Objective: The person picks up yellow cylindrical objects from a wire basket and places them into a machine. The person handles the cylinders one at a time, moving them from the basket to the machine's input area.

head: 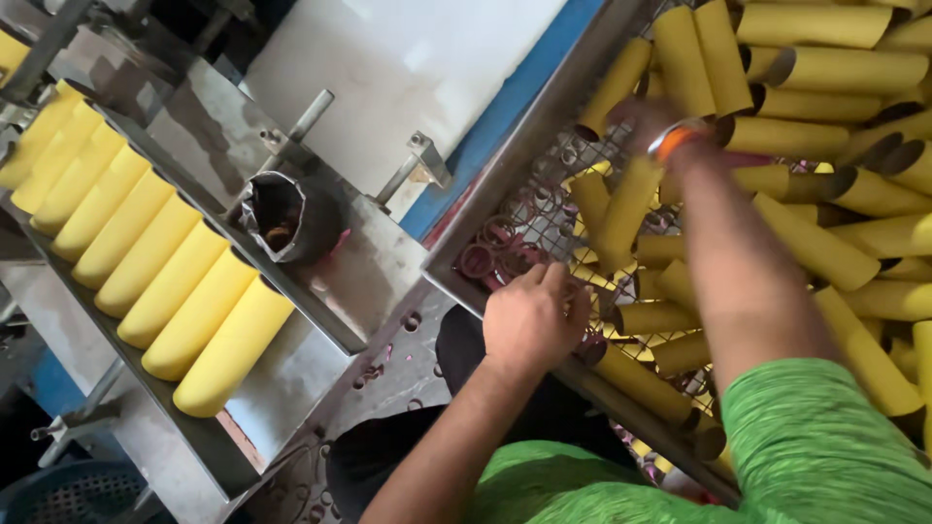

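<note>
My left hand [532, 315] curls loosely over the wire-mesh bin's steel rim [505, 146], touching smooth yellow cardboard tubes [815, 247] heaped inside, while my right hand [646, 121], blurred, reaches deeper among them, its grip unclear.

Tubes [825, 247] lie heaped in the wire bin [524, 146] at right; rolls [146, 257] line the tray [209, 446] at left.

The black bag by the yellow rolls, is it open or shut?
Open: the black bag has its top rolled back and its dark inside shows; what it holds cannot be told.
</note>
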